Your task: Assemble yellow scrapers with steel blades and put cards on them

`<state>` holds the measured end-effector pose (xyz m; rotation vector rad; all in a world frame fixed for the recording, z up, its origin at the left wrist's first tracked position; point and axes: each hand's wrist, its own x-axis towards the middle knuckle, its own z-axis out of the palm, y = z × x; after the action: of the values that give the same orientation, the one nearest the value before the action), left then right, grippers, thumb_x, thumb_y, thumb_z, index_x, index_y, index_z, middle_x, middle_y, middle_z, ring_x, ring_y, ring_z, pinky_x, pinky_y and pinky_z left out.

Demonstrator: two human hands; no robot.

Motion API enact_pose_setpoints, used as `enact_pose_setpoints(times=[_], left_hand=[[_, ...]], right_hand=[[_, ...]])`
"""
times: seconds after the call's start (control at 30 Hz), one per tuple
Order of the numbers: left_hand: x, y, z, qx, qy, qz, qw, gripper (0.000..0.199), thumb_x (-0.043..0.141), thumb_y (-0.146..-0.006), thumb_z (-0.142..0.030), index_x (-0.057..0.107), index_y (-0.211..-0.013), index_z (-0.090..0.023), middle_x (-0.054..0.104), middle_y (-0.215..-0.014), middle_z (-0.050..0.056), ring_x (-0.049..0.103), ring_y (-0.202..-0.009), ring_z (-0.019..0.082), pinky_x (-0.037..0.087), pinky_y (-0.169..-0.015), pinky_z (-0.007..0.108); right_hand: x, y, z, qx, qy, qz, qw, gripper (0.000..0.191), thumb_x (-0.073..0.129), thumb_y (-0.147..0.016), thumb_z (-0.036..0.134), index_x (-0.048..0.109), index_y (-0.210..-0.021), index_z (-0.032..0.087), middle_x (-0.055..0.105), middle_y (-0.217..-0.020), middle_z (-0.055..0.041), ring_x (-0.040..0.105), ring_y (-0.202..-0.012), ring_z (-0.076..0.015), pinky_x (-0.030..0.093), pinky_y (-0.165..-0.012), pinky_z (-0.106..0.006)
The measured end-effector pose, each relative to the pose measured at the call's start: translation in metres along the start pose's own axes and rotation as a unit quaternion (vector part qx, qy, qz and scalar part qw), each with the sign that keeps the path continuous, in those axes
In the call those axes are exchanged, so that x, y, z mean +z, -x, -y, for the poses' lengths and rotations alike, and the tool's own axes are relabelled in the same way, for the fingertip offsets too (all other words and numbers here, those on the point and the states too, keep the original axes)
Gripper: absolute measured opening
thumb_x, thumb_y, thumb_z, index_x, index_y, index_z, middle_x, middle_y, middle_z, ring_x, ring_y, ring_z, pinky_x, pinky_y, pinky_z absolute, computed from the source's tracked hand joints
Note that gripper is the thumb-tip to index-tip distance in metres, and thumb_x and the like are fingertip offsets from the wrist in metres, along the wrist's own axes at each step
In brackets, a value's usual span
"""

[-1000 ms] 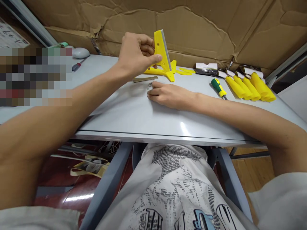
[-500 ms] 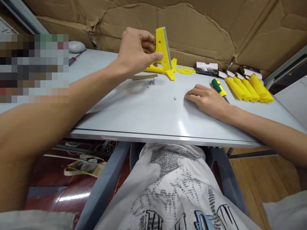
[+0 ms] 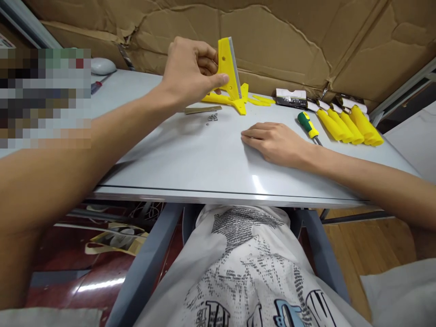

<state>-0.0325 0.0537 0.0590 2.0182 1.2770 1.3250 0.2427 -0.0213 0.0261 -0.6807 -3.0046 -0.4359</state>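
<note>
In the head view, my left hand (image 3: pixel 190 68) pinches a yellow scraper (image 3: pixel 225 61) above the far side of the table, thumb in front. A thin grey blade edge (image 3: pixel 235 68) runs down its right side, and two holes show in its face. My right hand (image 3: pixel 272 141) rests palm down on the table, fingers pressed together and fingertips bent to the surface. Those fingertips cover the spot where a small metal screw lay; whether they grip it is hidden. Several small screws (image 3: pixel 213 117) lie left of them. Behind the held scraper lies another yellow scraper part (image 3: pixel 241 107).
A green and yellow screwdriver (image 3: pixel 308 125) lies right of my right hand. Several yellow rolled sleeves (image 3: pixel 354 127) and a black and white box (image 3: pixel 290 97) stand further right. Metal blade strips (image 3: pixel 202 110) and flat yellow pieces (image 3: pixel 260 100) lie near the cardboard wall (image 3: pixel 272 41).
My right hand has slid left across the table, and its fingertips now hide the lone small screw. My left hand keeps holding the scraper in much the same pose.
</note>
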Motion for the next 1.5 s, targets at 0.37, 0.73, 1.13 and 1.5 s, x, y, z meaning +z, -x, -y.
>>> enact_pose_setpoints(times=[0.37,0.73,1.13,1.5], left_hand=[[0.001,0.001,0.0,0.01,-0.017,-0.004,1.0,0.057,0.102,-0.058,-0.073,0.071,-0.094,-0.042,0.084,-0.085,-0.009,0.087,-0.103,0.021,0.073,-0.096,0.047],[0.009,-0.009,0.017,0.072,0.044,-0.056,0.995,0.024,0.093,-0.062,-0.045,0.08,-0.08,-0.039,0.083,-0.085,-0.003,0.08,-0.075,0.028,0.074,-0.08,0.061],[0.001,-0.007,0.013,0.041,0.009,-0.032,0.999,0.035,0.097,-0.063,-0.051,0.077,-0.09,-0.041,0.084,-0.093,-0.005,0.083,-0.089,0.024,0.073,-0.089,0.053],[-0.006,-0.005,0.005,0.014,0.002,-0.031,0.999,0.046,0.1,-0.063,-0.064,0.077,-0.095,-0.04,0.086,-0.101,-0.011,0.082,-0.096,0.021,0.072,-0.097,0.051]], right_hand=[[-0.002,-0.062,-0.01,0.103,-0.037,-0.041,0.993,0.058,0.046,-0.099,0.003,0.083,-0.142,0.013,0.079,-0.136,-0.0193,0.071,-0.126,-0.0353,0.055,-0.096,-0.049],[0.007,-0.087,-0.016,0.083,-0.046,-0.012,0.995,0.062,0.042,-0.112,0.009,0.069,-0.166,0.023,0.068,-0.146,-0.0193,0.069,-0.128,-0.0312,0.055,-0.096,-0.043],[0.011,-0.079,-0.033,0.14,-0.042,-0.009,0.989,0.063,0.045,-0.104,0.008,0.068,-0.163,0.016,0.071,-0.154,-0.0213,0.071,-0.117,-0.0339,0.056,-0.098,-0.047],[0.012,-0.084,-0.042,0.127,-0.047,0.012,0.991,0.059,0.045,-0.106,0.012,0.081,-0.152,0.021,0.075,-0.134,-0.019,0.069,-0.105,-0.0304,0.041,-0.08,-0.04]])
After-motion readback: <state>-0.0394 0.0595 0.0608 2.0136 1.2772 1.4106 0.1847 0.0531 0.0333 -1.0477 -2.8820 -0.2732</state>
